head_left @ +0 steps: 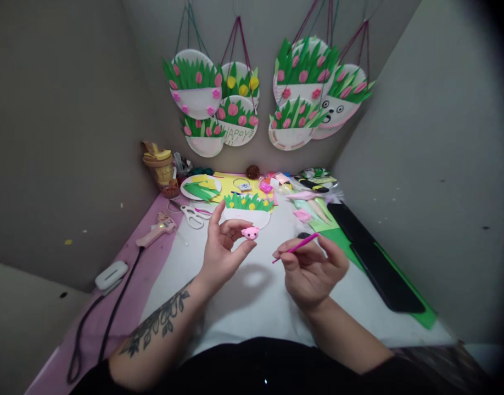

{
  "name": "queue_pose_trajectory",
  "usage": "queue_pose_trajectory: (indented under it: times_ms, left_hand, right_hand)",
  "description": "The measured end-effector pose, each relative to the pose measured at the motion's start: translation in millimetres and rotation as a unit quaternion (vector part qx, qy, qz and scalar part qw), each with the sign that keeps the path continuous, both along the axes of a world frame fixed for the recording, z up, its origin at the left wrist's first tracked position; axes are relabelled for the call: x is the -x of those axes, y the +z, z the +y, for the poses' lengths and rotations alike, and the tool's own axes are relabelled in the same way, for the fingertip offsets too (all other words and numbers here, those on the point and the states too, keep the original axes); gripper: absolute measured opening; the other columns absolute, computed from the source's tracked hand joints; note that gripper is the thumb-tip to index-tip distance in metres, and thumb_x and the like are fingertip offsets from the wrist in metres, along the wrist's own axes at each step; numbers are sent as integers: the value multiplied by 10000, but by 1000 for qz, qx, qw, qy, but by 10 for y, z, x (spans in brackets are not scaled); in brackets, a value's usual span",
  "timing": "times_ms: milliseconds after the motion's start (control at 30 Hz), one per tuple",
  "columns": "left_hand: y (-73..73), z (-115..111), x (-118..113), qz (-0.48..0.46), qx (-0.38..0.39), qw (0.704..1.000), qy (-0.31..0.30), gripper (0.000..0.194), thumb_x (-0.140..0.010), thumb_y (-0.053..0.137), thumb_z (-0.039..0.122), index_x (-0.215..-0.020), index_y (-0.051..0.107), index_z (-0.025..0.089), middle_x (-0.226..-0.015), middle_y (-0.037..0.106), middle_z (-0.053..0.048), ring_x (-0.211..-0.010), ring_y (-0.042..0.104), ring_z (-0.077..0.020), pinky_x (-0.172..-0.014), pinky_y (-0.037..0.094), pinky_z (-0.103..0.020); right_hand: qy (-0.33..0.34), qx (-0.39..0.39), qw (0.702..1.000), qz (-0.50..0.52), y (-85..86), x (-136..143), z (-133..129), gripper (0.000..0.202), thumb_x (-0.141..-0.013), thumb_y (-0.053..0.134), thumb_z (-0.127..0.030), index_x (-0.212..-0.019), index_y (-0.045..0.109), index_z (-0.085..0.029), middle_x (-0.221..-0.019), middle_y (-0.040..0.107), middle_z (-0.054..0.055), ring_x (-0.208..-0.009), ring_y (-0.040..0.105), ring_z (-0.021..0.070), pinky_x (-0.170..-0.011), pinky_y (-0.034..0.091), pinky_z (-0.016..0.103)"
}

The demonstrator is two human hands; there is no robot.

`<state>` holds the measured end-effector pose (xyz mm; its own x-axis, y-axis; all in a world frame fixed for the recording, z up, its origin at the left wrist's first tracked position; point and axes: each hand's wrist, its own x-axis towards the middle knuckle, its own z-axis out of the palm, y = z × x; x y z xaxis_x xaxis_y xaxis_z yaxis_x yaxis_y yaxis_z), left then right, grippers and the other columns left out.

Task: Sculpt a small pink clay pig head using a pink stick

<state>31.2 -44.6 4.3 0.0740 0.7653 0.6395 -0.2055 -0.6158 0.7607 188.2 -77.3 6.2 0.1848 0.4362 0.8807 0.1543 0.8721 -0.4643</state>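
Between the thumb and fingers of my left hand [225,249] is a small pink pig head [250,233], its dark eyes and snout turned toward me. My right hand [313,269] pinches a thin magenta modelling tool [297,248], slanted with its narrow tip pointing down and left. That tip is apart from the pig head. Both hands are raised over the white table cover [252,307]. Just behind the pig head lies a half paper plate [247,218] with green paper grass and yellow flowers.
At left are white-handled scissors [192,215], a pink glue gun [157,230] with its cord and a white case [111,275]. A black flat item [379,263] lies on green sheets at right. Several paper-plate baskets [196,82] hang on the back wall. Clay packets [313,203] sit behind.
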Motion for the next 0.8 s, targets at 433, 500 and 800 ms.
queue_pose_trajectory:
  times_ms: [433,500,800]
  left_hand:
    - [-11,-1,3,5,-5,1000,5,870,-802,700,140,-1476,187,339,-1015,653,-24,-972,646,-136,-890,549,-310]
    - [-6,-9,-3,4,-4,1000,1,871,-799,700,124,-1474,194,343,-1015,654,-20,-966,647,-130,-894,548,-304]
    - [3,-39,-38,12,-33,999,1,872,-793,696,93,-1471,208,342,-1004,660,-16,-967,647,-128,-900,551,-305]
  right_hand:
    - [-60,-23,995,-70,0,-81,-24,249,-828,638,-127,-1045,684,-240,-766,682,22,-662,654,163,-554,557,317]
    - [-67,-26,994,-83,3,-100,-25,221,-848,616,-160,-1042,686,-240,-772,667,29,-654,646,164,-548,549,322]
    - [-14,-41,995,-90,-39,-90,-36,338,-815,561,-85,-1120,591,-228,-819,674,35,-670,652,174,-552,561,346]
